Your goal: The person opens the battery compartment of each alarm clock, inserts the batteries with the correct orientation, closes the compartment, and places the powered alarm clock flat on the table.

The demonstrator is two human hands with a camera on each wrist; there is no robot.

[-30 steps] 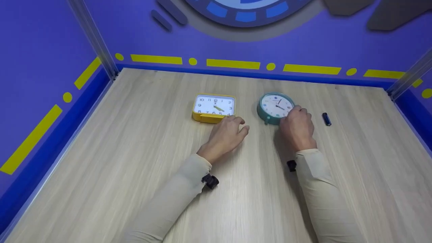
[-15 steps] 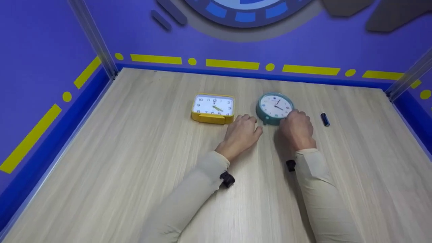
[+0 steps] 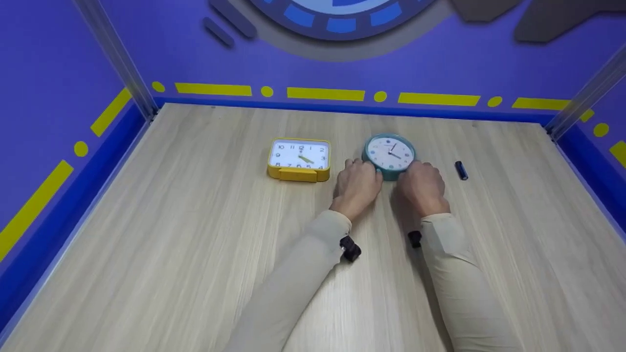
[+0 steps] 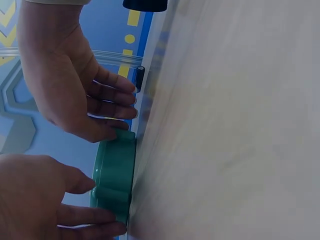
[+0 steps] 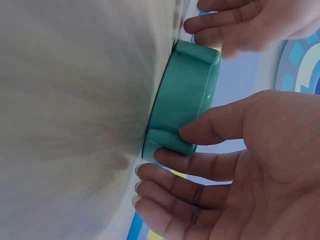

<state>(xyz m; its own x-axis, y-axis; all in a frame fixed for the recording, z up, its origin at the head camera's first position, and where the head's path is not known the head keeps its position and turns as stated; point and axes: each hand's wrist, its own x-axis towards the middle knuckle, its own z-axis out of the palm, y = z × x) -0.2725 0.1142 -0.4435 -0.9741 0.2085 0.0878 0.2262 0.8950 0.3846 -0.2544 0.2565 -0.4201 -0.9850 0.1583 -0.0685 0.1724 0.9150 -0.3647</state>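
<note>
Head: right hand (image 3: 422, 187) pinches teal clock (image 3: 390, 150), left hand (image 3: 358, 185) loose, yellow clock (image 3: 299, 159), battery (image 3: 461, 170) nearby.

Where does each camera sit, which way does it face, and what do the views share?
Head: worn on the head, facing forward and down at the table; both sleeved forearms, the left hand and right hand show.
Left wrist: on that wrist, looking side-on at the teal clock; both hands show.
Right wrist: on the other wrist, looking side-on at the same teal clock; both hands show.
Shared: both wrist views show the teal clock's side; the head view sees it from above.
</note>
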